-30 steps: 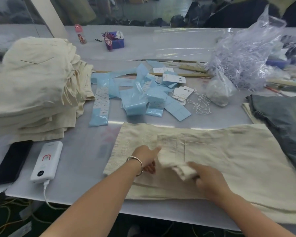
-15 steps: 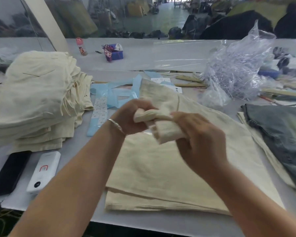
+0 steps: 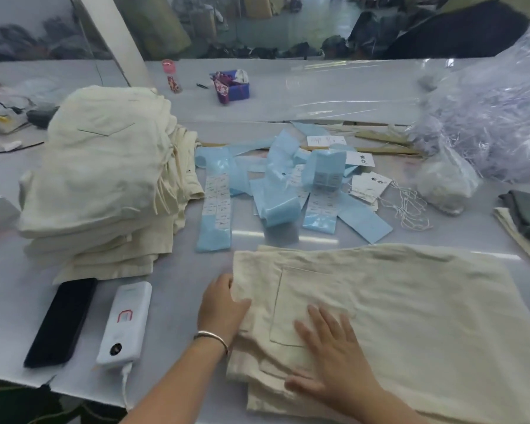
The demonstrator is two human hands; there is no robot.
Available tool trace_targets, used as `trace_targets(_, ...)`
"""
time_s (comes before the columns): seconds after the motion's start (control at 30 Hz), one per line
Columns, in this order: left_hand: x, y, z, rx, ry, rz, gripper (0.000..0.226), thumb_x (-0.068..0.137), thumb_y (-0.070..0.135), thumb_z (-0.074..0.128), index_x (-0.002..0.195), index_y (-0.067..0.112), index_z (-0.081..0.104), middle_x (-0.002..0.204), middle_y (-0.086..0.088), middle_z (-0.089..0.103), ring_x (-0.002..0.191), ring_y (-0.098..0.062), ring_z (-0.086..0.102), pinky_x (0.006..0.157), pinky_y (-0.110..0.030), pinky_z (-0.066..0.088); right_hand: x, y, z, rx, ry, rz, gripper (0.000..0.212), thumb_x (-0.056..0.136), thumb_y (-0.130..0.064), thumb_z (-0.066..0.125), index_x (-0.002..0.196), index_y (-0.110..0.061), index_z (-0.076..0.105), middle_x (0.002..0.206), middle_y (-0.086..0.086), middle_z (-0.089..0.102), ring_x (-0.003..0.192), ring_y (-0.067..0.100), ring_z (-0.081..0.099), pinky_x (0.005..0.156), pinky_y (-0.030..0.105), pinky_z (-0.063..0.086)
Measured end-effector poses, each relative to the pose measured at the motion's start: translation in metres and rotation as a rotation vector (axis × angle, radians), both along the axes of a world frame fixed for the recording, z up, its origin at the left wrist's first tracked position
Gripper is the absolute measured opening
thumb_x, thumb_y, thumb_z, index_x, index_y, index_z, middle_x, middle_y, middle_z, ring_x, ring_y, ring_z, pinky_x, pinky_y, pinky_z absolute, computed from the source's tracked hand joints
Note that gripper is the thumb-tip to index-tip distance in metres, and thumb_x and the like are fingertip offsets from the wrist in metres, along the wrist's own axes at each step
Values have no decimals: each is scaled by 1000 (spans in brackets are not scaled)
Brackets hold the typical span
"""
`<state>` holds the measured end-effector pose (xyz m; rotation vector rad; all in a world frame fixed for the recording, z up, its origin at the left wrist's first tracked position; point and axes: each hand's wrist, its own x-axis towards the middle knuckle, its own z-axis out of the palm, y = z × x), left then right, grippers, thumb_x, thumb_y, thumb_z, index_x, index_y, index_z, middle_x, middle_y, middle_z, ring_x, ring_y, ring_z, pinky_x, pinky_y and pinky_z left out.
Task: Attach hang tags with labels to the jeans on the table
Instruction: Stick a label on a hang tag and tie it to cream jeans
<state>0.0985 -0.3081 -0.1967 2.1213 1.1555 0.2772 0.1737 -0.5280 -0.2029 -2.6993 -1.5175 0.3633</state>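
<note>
Cream jeans [image 3: 410, 316] under flat right hand [image 3: 334, 359]

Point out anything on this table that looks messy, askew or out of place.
The blue label strips lie in a loose jumble behind the cream jeans, overlapping at all angles, and the hang tags sit in a heap with their white strings tangled. The folded jeans stack leans unevenly. Nothing looks spilled or damaged.

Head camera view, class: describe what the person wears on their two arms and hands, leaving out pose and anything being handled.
Both forearms are bare, with no sleeve in view and no gloves. The left hand has a thin silver-coloured bangle round its wrist. The right hand shows no ring, watch or band on the parts in view.
</note>
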Motion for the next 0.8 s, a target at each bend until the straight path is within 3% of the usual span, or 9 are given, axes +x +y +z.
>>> trace_targets(0.07,0,3,1,42,-85,-4,23,75,18,71,65,17,51,63,5,53,60,-14,46,50,-19,31,-7,15,-5,106,-65,-1,95,55,-88,44,122,-25,66,128,10,63,114,27,63,105,47,16)
trace_targets(0.17,3,8,14,-476,-296,-57,30,87,15,68,59,20,59,59,5,56,55,-10,47,54,-19,38,-21,42,-6,317,-165,1,101,51,-81,60,130,-19,54,127,9,62,113,25,62,101,42,38)
trace_targets(0.27,3,8,25,-824,-386,-180,31,91,-6,52,86,14,75,81,-2,73,71,-10,68,63,-18,52,-29,67,7,561,70,-197,65,69,-52,76,123,-21,59,110,-7,68,93,14,66,74,27,54)
trace_targets(0.33,-2,4,22,-712,-322,-340,46,86,-14,48,94,22,76,92,7,76,88,-4,69,76,-14,51,-23,74,14,735,325,-415,31,84,-27,71,108,-41,58,92,-21,70,81,4,66,69,26,54)
trace_targets(0.37,-4,2,19,-595,-306,-382,49,87,-12,50,93,29,76,94,12,75,93,-1,67,80,-13,49,-16,74,15,795,513,-504,27,88,-15,67,99,-40,61,88,-21,71,77,4,66,69,25,53)
trace_targets(0.5,-7,-1,10,-271,-351,-335,49,86,-6,57,90,40,71,100,13,68,100,2,61,94,-17,47,23,66,20,951,1055,-901,19,86,9,56,86,-6,68,79,12,72,65,20,60,57,27,47)
trace_targets(0.6,-6,-5,10,-279,-406,-372,35,80,0,61,77,32,76,93,12,71,97,3,59,93,-19,45,38,62,24,883,1307,-952,23,82,16,48,88,-3,61,73,11,59,57,17,48,44,20,37)
trace_targets(0.73,6,-18,23,-256,-344,-538,28,75,25,54,85,23,80,101,29,65,109,8,44,98,-7,30,44,61,37,794,1421,-854,17,71,-12,60,87,-9,66,76,8,60,64,18,53,59,31,40)
trace_targets(0.8,12,-23,25,-161,-309,-628,29,78,29,53,87,21,80,109,28,62,114,5,39,100,-8,26,46,66,43,754,1287,-833,14,75,-23,70,81,-10,65,67,2,58,61,13,53,60,29,43)
